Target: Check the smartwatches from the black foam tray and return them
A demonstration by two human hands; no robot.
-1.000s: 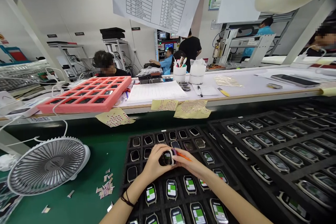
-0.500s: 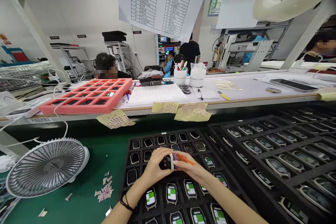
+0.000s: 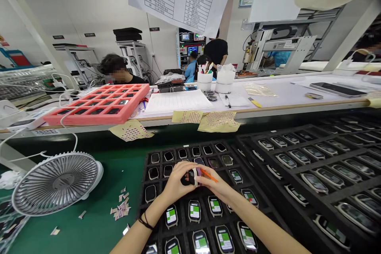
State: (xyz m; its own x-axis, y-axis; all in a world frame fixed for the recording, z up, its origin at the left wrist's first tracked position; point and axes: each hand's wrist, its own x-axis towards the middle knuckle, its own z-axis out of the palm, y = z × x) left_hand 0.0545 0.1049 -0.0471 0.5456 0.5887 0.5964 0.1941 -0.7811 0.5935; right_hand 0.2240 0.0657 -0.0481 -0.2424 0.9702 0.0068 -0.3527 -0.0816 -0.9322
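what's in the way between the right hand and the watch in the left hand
Nothing visible: the right hand is right against the smartwatch gripped in the left hand, with only the orange tool held at its fingers.

Smartwatch face glossy glass; tray matt black foam; fan grey plastic; work mat smooth green rubber.

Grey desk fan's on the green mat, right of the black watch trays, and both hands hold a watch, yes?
No, the head view shows the grey desk fan left of the black watch trays, not right. It is on the green mat, and the left hand and right hand hold a watch.
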